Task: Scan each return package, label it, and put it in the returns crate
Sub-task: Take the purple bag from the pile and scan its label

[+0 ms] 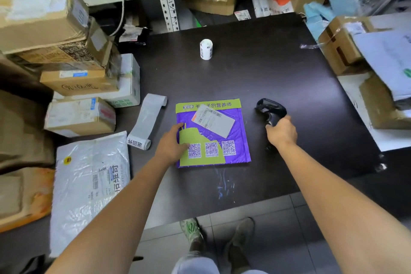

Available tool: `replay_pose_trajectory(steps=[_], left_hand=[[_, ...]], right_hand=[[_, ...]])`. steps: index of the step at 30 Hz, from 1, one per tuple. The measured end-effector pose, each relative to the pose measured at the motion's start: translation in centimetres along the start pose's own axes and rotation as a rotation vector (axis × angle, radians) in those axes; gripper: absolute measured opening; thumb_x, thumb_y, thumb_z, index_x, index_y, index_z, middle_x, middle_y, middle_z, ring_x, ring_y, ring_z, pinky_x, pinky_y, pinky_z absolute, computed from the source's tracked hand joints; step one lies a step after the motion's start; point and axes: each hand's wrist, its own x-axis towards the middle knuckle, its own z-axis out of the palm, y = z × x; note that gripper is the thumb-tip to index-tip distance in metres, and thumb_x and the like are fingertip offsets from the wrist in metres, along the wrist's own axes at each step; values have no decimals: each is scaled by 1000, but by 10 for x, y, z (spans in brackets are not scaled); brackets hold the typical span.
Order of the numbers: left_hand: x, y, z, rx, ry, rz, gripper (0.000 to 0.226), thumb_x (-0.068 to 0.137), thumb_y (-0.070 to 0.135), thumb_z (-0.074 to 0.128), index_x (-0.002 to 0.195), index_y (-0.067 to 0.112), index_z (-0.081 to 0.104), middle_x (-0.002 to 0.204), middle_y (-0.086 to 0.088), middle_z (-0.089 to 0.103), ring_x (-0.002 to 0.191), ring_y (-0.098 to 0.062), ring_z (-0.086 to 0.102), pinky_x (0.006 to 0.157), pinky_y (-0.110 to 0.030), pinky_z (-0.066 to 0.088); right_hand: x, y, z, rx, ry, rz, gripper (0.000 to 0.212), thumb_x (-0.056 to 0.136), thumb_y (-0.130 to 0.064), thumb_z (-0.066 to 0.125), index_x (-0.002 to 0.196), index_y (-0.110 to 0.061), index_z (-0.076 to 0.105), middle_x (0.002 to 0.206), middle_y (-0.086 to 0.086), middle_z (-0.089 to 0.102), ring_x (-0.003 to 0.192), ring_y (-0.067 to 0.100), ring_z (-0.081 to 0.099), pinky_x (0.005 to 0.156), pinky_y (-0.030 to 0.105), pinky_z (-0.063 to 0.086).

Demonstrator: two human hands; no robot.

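A purple and green padded mailer [222,140] lies flat in the middle of the dark table [255,73], with a white shipping label [213,120] on its upper part. My left hand [172,146] rests on the mailer's left edge, fingers lying over it. My right hand [281,132] grips the handle of a black barcode scanner [270,110] just right of the mailer, its head pointing away and left. A strip of labels [146,122] uncurls from a roll left of the mailer. Another white label roll [206,49] stands upright farther back.
Cardboard boxes [66,62] are stacked along the left, with a white plastic parcel [89,184] in front of them. More boxes [342,47] and white bags sit on the right. Metal shelving with parcels runs behind the table. My feet show below the table's near edge.
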Motion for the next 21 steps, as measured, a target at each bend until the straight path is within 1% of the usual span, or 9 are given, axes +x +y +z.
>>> replay_pose_trajectory(steps=[2,4,7,11,13,15,16,19,21], left_hand=[[0,0,0,-21,-1,-3,70,84,14,70,144,29,37,120,-10,58,106,-29,59,91,-38,50],[-1,2,-1,-52,-8,-14,70,85,12,69,145,30,37,115,-7,59,103,-28,59,88,-36,50],[-2,4,-2,-85,-15,-29,71,86,10,68,145,31,35,111,-4,59,97,-24,60,86,-35,52],[-6,7,-4,-95,-24,-29,71,86,9,66,146,30,35,117,-9,61,101,-27,62,85,-35,52],[-6,8,-6,-95,-18,-18,70,86,8,66,146,28,35,119,-9,61,102,-27,62,86,-34,50],[-7,10,-8,-97,-11,-6,69,86,7,66,145,27,36,119,-8,61,100,-25,61,85,-31,49],[-8,11,-10,-103,-10,-1,68,87,6,65,145,27,37,116,-6,60,97,-23,60,83,-29,48],[-10,12,-12,-126,-7,3,67,87,3,62,145,26,38,107,1,56,93,-18,56,81,-25,46],[-11,12,-13,-119,-3,6,67,85,3,62,143,28,40,110,2,58,98,-18,58,86,-28,48]], right_hand=[[2,-4,1,70,-19,21,52,83,-23,74,126,-2,52,125,21,59,113,40,59,89,42,50],[1,-9,2,124,-87,7,38,77,-19,79,108,-4,62,112,18,64,102,37,62,80,39,51],[-8,-18,1,136,-195,-40,22,76,-15,76,91,-12,60,98,14,65,92,34,63,76,37,51],[-21,-32,-4,170,-253,-188,18,83,-11,68,94,-16,54,92,6,60,89,28,58,72,30,42],[-24,-39,-7,113,-291,-307,20,83,-12,67,96,-17,53,90,2,59,88,25,58,68,28,41],[-28,-48,-12,66,-340,-371,18,84,-15,67,96,-17,54,84,-3,58,84,22,57,60,27,41],[-30,-52,-12,61,-369,-387,16,84,-18,67,96,-17,55,83,-4,59,83,20,58,60,27,42],[-34,-63,-13,-2,-409,-442,11,83,-23,66,90,-17,58,80,-2,61,79,20,59,63,31,44],[-37,-69,-14,-59,-403,-479,9,79,-23,64,82,-17,57,71,-1,57,71,21,55,60,30,40]])
